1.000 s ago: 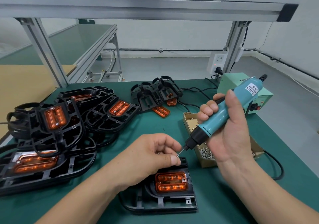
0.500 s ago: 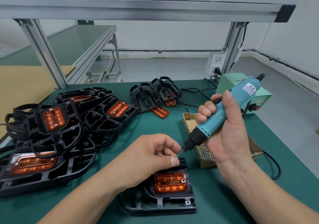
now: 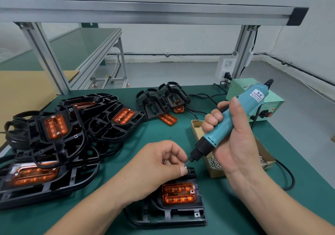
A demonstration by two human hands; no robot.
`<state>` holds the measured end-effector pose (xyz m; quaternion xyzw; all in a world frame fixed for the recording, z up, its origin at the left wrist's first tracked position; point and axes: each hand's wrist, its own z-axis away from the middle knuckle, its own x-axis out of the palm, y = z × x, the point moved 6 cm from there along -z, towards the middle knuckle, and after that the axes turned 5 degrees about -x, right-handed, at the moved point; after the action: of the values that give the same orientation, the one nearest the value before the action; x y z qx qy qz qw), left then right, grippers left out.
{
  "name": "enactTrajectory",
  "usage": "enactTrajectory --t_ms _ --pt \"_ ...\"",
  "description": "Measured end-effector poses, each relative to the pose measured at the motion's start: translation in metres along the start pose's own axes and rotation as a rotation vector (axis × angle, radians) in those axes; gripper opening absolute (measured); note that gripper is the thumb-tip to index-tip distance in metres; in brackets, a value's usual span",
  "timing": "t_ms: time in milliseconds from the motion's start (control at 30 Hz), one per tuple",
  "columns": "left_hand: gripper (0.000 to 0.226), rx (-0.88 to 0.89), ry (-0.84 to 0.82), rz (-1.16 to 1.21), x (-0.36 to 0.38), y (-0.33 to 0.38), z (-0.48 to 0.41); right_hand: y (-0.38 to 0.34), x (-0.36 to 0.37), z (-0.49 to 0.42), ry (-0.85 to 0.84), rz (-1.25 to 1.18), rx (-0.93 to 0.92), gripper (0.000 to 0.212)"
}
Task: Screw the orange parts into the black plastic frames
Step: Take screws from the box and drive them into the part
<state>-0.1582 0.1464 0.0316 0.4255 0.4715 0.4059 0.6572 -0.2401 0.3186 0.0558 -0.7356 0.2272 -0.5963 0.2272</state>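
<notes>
Head view. The left hand (image 3: 159,164) rests over the near black frame (image 3: 174,214), which lies flat on the green surface (image 3: 154,131) at the front centre. Its thumb and forefinger pinch a small screw (image 3: 185,166) at the frame's far right corner.

The right hand (image 3: 237,144) is wrapped round a blue electric screwdriver (image 3: 233,120), which is held tilted with the bit pointing down and to the left. The bit tip sits at the pinched screw.

The orange part (image 3: 178,193) lies in the frame's recess, just below the left hand. A round fixing point shows at its right edge, but whether it carries a screw cannot be told.

A cardboard box (image 3: 215,174) holding loose screws stands behind the right hand and is partly hidden by it. A stack of frames (image 3: 54,144) with orange parts fitted fills the left of the surface. Two further frames (image 3: 163,99) lie at the rear centre, with a loose orange piece (image 3: 167,118) just beside them. A pale green control box (image 3: 272,104) stands at the rear right.
</notes>
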Motion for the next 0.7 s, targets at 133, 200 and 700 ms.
enactTrajectory --t_ms 133,200,700 --pt "0.016 0.002 -0.007 0.005 -0.0005 -0.0007 -0.0008 -0.0008 0.0004 0.0005 0.011 -0.013 -0.013 0.026" --pt "0.016 0.004 -0.012 -0.003 -0.0009 -0.0007 -0.0007 -0.0031 0.0006 0.0001 0.025 -0.020 -0.025 0.027" --pt "0.015 0.007 0.014 0.001 -0.0047 0.0012 -0.0002 -0.0042 -0.0026 -0.0020 0.037 -0.017 -0.036 0.026"
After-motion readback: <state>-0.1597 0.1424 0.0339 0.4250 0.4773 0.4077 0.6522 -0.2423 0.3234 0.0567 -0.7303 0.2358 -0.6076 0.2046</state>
